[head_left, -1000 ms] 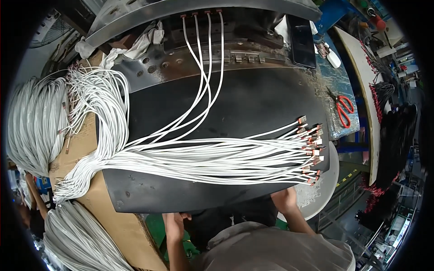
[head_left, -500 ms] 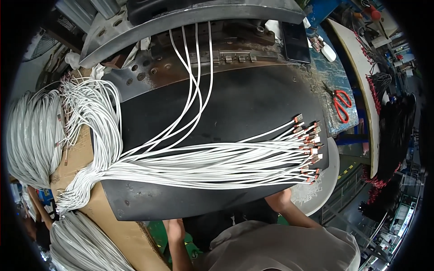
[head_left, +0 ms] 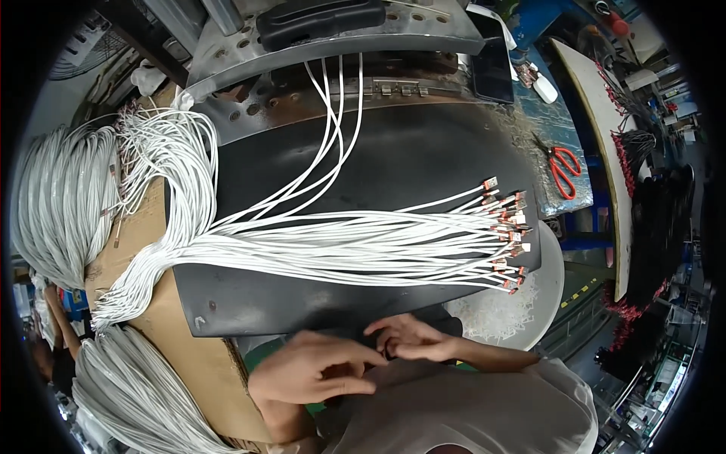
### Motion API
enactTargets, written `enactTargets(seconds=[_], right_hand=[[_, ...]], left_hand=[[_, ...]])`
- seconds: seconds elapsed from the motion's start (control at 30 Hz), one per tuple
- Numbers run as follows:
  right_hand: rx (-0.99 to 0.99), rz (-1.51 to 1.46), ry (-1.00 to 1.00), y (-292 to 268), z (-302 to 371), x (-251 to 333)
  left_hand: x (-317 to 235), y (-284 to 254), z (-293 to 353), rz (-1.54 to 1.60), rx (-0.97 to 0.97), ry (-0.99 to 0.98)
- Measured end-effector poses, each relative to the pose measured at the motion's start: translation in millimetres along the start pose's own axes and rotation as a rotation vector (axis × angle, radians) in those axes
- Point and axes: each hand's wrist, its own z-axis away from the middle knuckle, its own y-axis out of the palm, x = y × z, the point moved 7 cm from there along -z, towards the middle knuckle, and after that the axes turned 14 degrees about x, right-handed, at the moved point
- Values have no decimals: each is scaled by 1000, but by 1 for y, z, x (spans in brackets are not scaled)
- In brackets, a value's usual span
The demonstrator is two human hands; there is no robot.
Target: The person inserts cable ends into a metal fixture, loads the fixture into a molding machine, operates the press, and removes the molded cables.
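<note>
- Lower centre of the frame: left hand (head_left: 318,369) and right hand (head_left: 408,338), no visible load. Left has thumb and fingers parted; right is loosely curled, not closed on anything I can see. Something tiny hidden in a palm: can't tell.
- Step, my read: hands free while four white cables (head_left: 338,144) sit at the metal machine (head_left: 423,39). Their upper ends are hidden behind its front plate, so seating can't be checked.
- Next move, if it's cable handling, calls for both hands up over the near edge of the black mat (head_left: 423,151), fingers wider, strands kept uncrossed.
- Pose: left is back-of-hand up, fingers toward frame right, motion-blurred. Right comes from lower right, fingers toward the left hand. Fingertips near each other; contact unclear.
- Main white cable bundle (head_left: 340,250): fanned across mid-frame on the mat, plugs (head_left: 491,184) at right, well apart from the machine.
- Farther out: grey cable coils (head_left: 64,204) at left, cardboard (head_left: 178,340) lower left, red-handled scissors (head_left: 563,172) right, round tray (head_left: 549,276) of clear scraps lower right.
</note>
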Motion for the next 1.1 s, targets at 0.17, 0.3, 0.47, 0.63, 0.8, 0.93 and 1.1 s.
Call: enactTargets(seconds=[0.17, 0.3, 0.47, 0.63, 0.8, 0.93, 1.1], right_hand=[[417, 1012, -366, 102, -52, 158], [-163, 1775, -345, 53, -56, 264], [-363, 1372, -12, -2, -45, 292], [-322, 1554, 593, 22, -60, 298], [-72, 1704, 768, -2, -50, 325], [-21, 1404, 425, -9, -70, 295], [-229, 1025, 156, -17, -35, 303]], left_hand=[[-56, -102, -44, -805, -510, -118], [-38, -108, -37, -974, -276, -270], [-54, -123, -40, -762, -408, -113], [-26, -152, -7, -234, -878, 225], [-37, -127, -17, -870, -737, 247], [-38, -136, -8, -620, -793, 364], [-17, -161, -6, 258, -661, 167]])
